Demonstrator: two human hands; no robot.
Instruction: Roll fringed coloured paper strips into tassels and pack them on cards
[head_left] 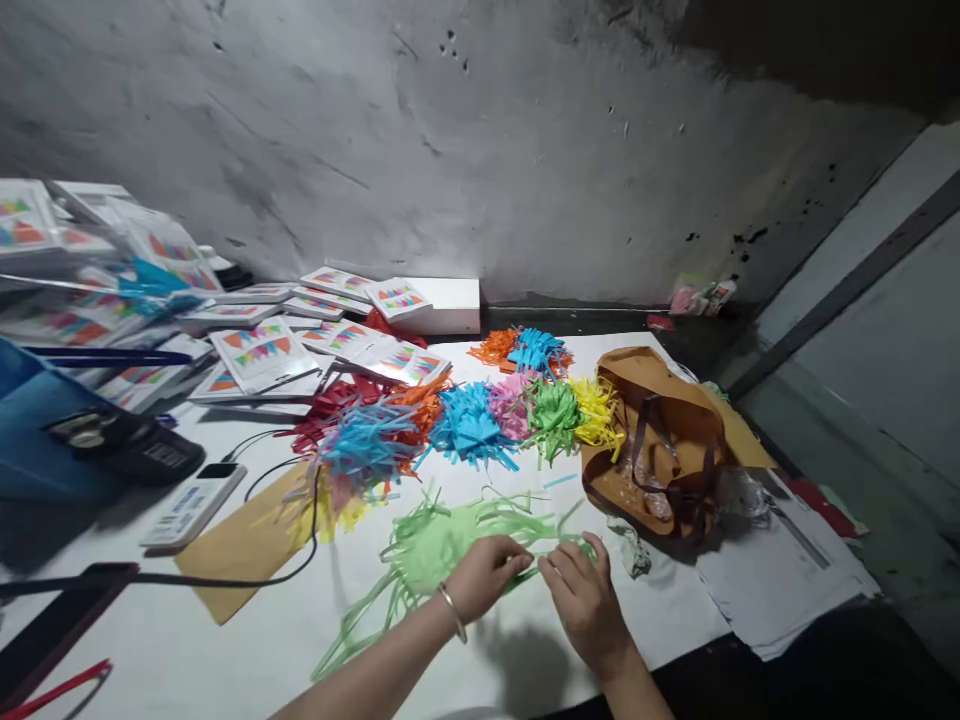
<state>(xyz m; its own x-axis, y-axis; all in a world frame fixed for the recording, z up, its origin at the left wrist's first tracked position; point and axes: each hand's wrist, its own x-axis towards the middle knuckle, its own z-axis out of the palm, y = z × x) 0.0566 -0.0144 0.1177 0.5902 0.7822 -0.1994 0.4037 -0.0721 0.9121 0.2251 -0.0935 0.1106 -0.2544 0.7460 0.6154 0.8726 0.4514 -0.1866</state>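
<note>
My left hand (486,574), a thin bangle on its wrist, has its fingers curled and pinched on light green paper strips (435,545) that lie in a loose pile on the white table (225,640). My right hand (585,595) is closed too, pinching the same green strips a little to the right. Behind the pile lie several coloured paper tassel bunches: blue (469,420), pink (511,402), green (553,415), yellow (596,408) and a mixed heap (367,445).
A brown bag (652,440) lies right of the bunches, on papers (780,590). Packaged bunting packs (259,352) are stacked at the back left. A calculator (127,450), a white device with cable (193,505), a brown envelope (240,550) and red scissors (56,690) lie left.
</note>
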